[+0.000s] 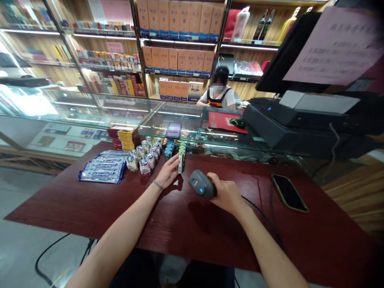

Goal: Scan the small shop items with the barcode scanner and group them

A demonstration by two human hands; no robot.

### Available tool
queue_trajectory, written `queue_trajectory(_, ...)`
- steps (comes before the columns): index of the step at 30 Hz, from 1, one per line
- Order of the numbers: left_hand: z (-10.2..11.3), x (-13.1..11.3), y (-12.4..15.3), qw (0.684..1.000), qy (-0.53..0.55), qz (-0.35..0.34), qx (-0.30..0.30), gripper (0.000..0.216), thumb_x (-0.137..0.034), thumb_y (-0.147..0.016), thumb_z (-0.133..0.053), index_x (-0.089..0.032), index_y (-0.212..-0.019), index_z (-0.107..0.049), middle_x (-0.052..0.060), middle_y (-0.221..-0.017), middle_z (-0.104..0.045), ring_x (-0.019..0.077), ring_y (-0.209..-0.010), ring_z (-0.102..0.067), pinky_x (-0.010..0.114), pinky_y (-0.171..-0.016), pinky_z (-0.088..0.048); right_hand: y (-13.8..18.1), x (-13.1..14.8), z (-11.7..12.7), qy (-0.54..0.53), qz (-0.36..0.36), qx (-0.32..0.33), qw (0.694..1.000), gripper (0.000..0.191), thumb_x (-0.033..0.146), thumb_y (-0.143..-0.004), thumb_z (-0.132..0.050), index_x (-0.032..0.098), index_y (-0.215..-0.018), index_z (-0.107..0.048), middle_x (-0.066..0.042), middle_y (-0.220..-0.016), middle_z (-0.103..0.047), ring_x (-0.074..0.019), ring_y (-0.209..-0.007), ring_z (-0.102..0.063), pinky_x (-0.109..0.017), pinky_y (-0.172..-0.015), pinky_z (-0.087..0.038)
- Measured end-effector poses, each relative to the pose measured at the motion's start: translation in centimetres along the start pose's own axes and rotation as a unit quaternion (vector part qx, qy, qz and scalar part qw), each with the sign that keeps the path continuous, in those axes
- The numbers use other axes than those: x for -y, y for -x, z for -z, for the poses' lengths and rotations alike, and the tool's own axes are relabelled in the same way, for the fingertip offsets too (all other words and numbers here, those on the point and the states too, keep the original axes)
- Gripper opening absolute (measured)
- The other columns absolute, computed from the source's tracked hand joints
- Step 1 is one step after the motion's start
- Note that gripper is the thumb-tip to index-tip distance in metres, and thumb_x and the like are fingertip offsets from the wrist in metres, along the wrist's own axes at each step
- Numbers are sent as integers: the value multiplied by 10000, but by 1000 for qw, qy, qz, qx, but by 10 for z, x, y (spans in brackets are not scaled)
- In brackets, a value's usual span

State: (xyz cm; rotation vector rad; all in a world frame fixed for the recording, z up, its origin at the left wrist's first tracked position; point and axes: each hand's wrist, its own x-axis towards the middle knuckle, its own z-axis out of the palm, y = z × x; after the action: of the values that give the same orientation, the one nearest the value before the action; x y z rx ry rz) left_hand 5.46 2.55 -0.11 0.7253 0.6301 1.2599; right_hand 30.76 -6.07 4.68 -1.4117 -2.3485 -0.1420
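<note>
My left hand grips a small green and white tube, held upright just above the dark red desk. It is at the front of a cluster of similar green tubes. My right hand is wrapped around the handle of a grey barcode scanner. The scanner's head points left toward the tube, a short gap away. A black cable runs from the scanner to the right.
Small glass jars, blue and white packets and a stack of red-yellow boxes lie at the desk's far left. A phone lies on the right. A till and monitor stand at right. Another person sits behind the glass counter.
</note>
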Motion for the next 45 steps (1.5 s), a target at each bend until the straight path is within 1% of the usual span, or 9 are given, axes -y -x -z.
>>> queue_trajectory(4, -2, -1, -1, 1000, 7, -7, -6, 499, -252, -781, -816, -226, -1264, -696, 41, -1164, -736, 121, -885, -675, 209, -759, -537, 0, 5, 1, -23, 21, 31, 999, 552, 287, -732, -673, 195, -1263, -549, -48, -780, -780, -251, -692, -750, -257, -571, -408)
queue_trajectory(10, -2, 1, -7, 1000, -12, -22, -8, 491, -222, -784, -789, -212, -1263, -684, 41, -1059, -734, 112, -767, -643, 208, -644, -503, 1, 6, 4, -24, 41, 39, 998, 329, 289, -720, -664, 227, -1038, -604, -40, -741, -764, -237, -675, -732, -252, -564, -368)
queue_trajectory(16, -1, 0, -4, 1000, 0, -16, -6, 522, -274, -762, -833, -227, -1261, -687, 40, -1110, -736, 128, -889, -663, 212, -761, -528, 2, 0, 4, -56, 28, 0, 998, 453, 277, -718, -659, 225, -1161, -582, -36, -758, -770, -244, -674, -741, -254, -571, -400)
queue_trajectory(21, -9, -2, 6, 999, -32, 6, 43, 573, -285, -729, -870, -242, -1265, -672, 24, -1094, -722, 117, -870, -670, 211, -762, -536, 2, -18, 3, -78, -60, -80, 992, 442, 297, -719, -677, 246, -1146, -576, -34, -769, -770, -264, -691, -756, -260, -581, -451)
queue_trajectory(25, -25, 4, 11, 994, -84, 44, 60, 587, -314, -659, -916, -208, -1185, -679, 31, -1006, -715, 132, -809, -669, 248, -734, -549, 2, -40, 7, -103, -156, -169, 968, 394, 383, -750, -681, 241, -1097, -557, -47, -747, -758, -287, -663, -756, -280, -561, -476)
queue_trajectory(29, -47, 26, -2, 984, -178, 1, -6, 502, -363, -661, -898, -175, -1057, -655, 37, -972, -712, 143, -808, -662, 251, -701, -521, 4, -61, 18, -131, -228, -227, 938, 388, 409, -774, -656, 242, -1102, -532, -70, -781, -764, -304, -732, -764, -315, -622, -529)
queue_trajectory(33, -76, 60, -30, 955, -279, -79, -59, 447, -330, -628, -891, -173, -929, -601, 20, -833, -685, 162, -776, -647, 289, -727, -506, 9, -83, 28, -136, -277, -273, 911, 410, 414, -783, -643, 226, -1131, -537, -113, -836, -770, -330, -797, -762, -364, -669, -555)
queue_trajectory(37, -112, 99, -58, 925, -348, -139, -66, 347, -233, -678, -833, -185, -910, -580, 12, -818, -662, 171, -761, -630, 308, -742, -494, 15, -103, 34, -126, -313, -323, 884, 423, 431, -793, -642, 206, -1140, -558, -150, -869, -770, -356, -842, -756, -408, -696, -567)
queue_trajectory(45, -174, 167, -102, 857, -462, -222, -49, 280, -190, -772, -775, -197, -931, -544, 15, -912, -585, 177, -850, -592, 320, -809, -469, 25, -131, 35, -160, -357, -398, 830, 430, 462, -818, -650, 194, -1148, -583, -160, -891, -765, -340, -892, -752, -420, -741, -583)
